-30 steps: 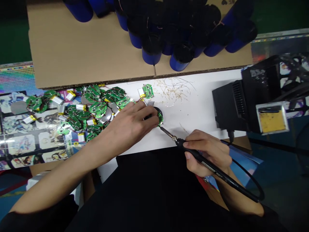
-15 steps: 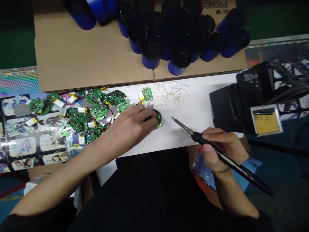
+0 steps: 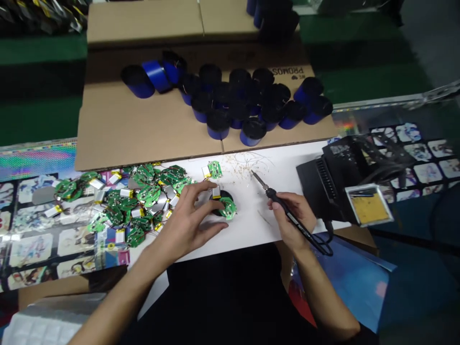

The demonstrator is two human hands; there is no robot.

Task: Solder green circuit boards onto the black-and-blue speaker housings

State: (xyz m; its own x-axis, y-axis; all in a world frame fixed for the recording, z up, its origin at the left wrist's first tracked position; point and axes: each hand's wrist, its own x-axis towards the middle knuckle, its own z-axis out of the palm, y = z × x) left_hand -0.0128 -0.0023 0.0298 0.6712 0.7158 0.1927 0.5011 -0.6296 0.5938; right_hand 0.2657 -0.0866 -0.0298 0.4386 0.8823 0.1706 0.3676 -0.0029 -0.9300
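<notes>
My left hand (image 3: 187, 218) rests on the white table with fingers curled round a black round part (image 3: 220, 203) that carries a green round circuit board (image 3: 227, 208) and a small silver battery (image 3: 216, 192). My right hand (image 3: 293, 213) grips a black soldering iron (image 3: 278, 199) like a pen. Its metal tip (image 3: 256, 176) points up and left, held in the air a short way right of the board and apart from it.
A heap of green circuit boards with silver batteries (image 3: 140, 201) lies left of my hand. Blue-and-black cylinders (image 3: 230, 103) stand on cardboard (image 3: 143, 124) behind. A black soldering station (image 3: 341, 179) with a yellow sponge (image 3: 369, 208) sits at the right. Wire scraps (image 3: 247, 165) litter the white sheet.
The soldering iron tip left the board and moved right and up. My left fingers shifted, so the green board now lies face up. The camera tilted up and back.
</notes>
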